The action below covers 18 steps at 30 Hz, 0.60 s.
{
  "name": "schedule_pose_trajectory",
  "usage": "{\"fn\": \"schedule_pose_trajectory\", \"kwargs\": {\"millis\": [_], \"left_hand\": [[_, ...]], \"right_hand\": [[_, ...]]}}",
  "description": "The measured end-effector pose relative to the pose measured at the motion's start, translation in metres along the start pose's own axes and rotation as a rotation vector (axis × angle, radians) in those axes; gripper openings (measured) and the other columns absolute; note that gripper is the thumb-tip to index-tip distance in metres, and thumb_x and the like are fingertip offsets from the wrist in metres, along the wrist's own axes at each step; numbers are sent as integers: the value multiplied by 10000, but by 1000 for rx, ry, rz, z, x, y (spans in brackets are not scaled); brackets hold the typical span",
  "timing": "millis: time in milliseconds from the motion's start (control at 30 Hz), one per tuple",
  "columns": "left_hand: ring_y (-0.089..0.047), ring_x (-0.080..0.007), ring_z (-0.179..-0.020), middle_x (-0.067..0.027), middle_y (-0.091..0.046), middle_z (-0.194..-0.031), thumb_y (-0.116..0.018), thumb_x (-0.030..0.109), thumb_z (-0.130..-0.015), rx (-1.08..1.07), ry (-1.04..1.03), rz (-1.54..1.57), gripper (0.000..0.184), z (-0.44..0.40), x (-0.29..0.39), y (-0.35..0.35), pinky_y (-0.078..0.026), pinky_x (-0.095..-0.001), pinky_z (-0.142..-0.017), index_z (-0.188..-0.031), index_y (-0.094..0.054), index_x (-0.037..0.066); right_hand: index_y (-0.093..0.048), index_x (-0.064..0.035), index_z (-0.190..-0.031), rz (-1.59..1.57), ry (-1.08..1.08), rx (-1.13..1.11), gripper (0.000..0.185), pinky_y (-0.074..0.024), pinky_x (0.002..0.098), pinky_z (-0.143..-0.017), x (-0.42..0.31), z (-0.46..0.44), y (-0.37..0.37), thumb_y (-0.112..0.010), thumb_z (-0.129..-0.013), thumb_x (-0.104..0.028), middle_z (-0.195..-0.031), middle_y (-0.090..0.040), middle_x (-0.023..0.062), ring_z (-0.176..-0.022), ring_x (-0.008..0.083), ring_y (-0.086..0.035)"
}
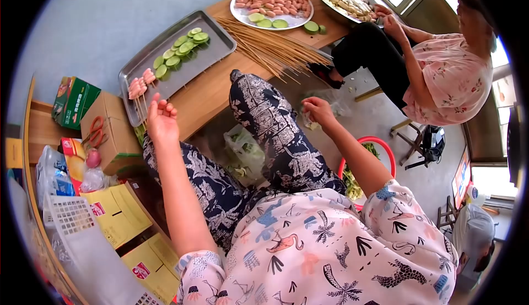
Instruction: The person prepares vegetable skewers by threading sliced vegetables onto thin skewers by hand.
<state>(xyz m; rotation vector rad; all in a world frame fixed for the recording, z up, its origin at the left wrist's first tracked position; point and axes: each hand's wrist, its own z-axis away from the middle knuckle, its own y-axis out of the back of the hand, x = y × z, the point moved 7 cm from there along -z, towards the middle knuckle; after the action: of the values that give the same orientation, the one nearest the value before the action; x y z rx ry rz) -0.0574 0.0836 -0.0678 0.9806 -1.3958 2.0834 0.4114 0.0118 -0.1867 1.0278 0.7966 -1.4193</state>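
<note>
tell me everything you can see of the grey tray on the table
The grey tray is a shallow rectangle with rounded corners and a raised rim, shiny and metal-looking. It lies flat on the wooden table, bearing overlapping green slices and, towards its left end, pink pieces on thin sticks. The left hand shows in front of its near edge; whether they touch cannot be told.

The tray [220, 46] is shiny metal, the table [220, 80] smooth wood.
</note>
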Motion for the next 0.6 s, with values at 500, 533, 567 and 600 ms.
{"fn": "schedule_pose_trajectory", "kwargs": {"millis": [500, 533, 567, 600], "left_hand": [[-463, -125, -685, -19, -540, -802, -493, 226, -969, -117, 82, -51, 262, 16, -7, -30, -392, -248, -617, -1131, -570, 35], [-464, -125, -685, -19, -541, -803, -492, 224, -969, -122, 85, -48, 260, 16, -8, -30, -392, -248, -616, -1130, -571, 35], [-465, -125, -685, -19, -542, -804, -491, 223, -970, -126, 87, -45, 258, 16, -7, -31, -393, -248, -615, -1128, -573, 35], [-465, -125, -685, -19, -542, -804, -491, 223, -970, -126, 87, -45, 258, 16, -7, -31, -393, -248, -615, -1128, -573, 35]], "right_hand": [[-572, -112, -955, -604, -361, 226, 235, -347, 252, -423, 34, -110, 13, -704, -825, -256, -771, -611, 11, -527, 107, -480], [-566, -121, -952, -696, -375, 251, 235, -354, 251, -425, 35, -110, 13, -709, -820, -252, -766, -610, 10, -525, 110, -481], [-566, -121, -952, -696, -376, 253, 235, -354, 251, -425, 36, -110, 13, -709, -820, -252, -766, -610, 10, -525, 110, -481], [-573, -121, -942, -709, -345, 265, 213, -360, 250, -427, 35, -110, 14, -703, -824, -241, -758, -606, 9, -524, 110, -481]]}}
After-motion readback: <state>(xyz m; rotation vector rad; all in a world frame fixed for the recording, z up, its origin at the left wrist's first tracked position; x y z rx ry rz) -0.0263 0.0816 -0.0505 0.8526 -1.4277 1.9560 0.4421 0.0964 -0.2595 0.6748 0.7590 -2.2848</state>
